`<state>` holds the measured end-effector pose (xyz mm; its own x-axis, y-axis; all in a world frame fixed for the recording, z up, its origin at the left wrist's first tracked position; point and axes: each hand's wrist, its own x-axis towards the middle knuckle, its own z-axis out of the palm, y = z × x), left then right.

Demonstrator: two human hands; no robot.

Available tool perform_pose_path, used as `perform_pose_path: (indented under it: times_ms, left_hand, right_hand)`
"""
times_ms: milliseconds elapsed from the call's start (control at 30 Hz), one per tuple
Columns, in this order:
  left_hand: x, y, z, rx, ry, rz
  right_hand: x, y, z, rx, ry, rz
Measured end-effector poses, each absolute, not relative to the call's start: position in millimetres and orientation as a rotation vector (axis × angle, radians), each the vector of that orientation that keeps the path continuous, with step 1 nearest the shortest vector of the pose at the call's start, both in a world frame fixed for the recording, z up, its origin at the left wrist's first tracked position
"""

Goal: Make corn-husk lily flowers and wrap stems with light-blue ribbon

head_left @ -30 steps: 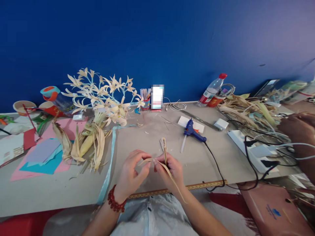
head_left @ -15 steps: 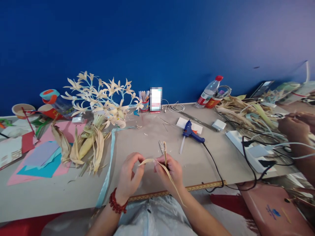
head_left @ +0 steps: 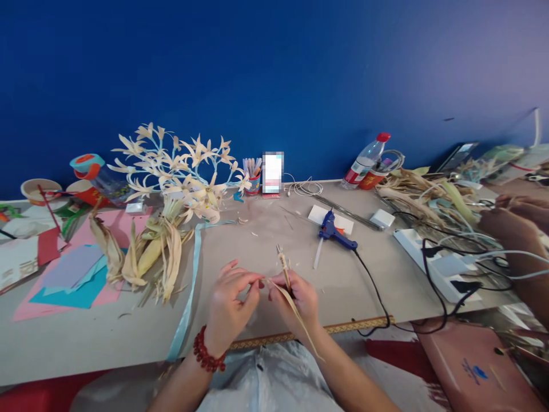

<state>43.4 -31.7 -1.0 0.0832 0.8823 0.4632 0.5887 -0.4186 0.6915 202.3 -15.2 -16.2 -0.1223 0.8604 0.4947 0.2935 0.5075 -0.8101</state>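
My left hand (head_left: pixel 234 300), with a red bead bracelet (head_left: pixel 208 350) at its wrist, pinches thumb and forefinger together at the upper end of a narrow corn husk strip (head_left: pixel 295 312). My right hand (head_left: pixel 300 294) is closed on the same strip, whose long tail hangs over the wrist toward the table's front edge. A thin, pale stick-like piece (head_left: pixel 283 264) also rises from the right fingers. Something metallic shows near its tip; I cannot tell whether it is attached. Fingers hide the lower part of the stick.
A blue glue gun (head_left: pixel 334 230) lies right of my hands, its cord running past a white power strip (head_left: pixel 412 246). Husk flowers (head_left: pixel 206 200), corn husks (head_left: pixel 148 257) and coloured paper (head_left: pixel 72 274) occupy the left. Another person's hands (head_left: pixel 510 220) work at far right.
My left hand has moved slightly right, closing up to my right fingers, and the strip's arched end is now mostly hidden. The stick in my right hand has tipped leftward.
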Motion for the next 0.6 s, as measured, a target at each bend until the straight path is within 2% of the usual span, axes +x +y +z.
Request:
perform_pose_path:
  times_ms: [200,400,600]
  left_hand:
    - [28.7,-32.7,-11.3,1.914,1.577,1.329]
    - [38.8,-30.5,4.3,1.883,1.361,1.096]
    - [51.5,-27.1,-4.0,1.854,1.438,1.138]
  right_hand:
    - [205.2,-13.8,-16.3,-1.119,-1.612,0.623]
    - [203.8,-14.6,-17.3,-1.069,-1.619,0.664]
    - [202.1,-17.5,-18.7,-1.038,-1.651,0.681]
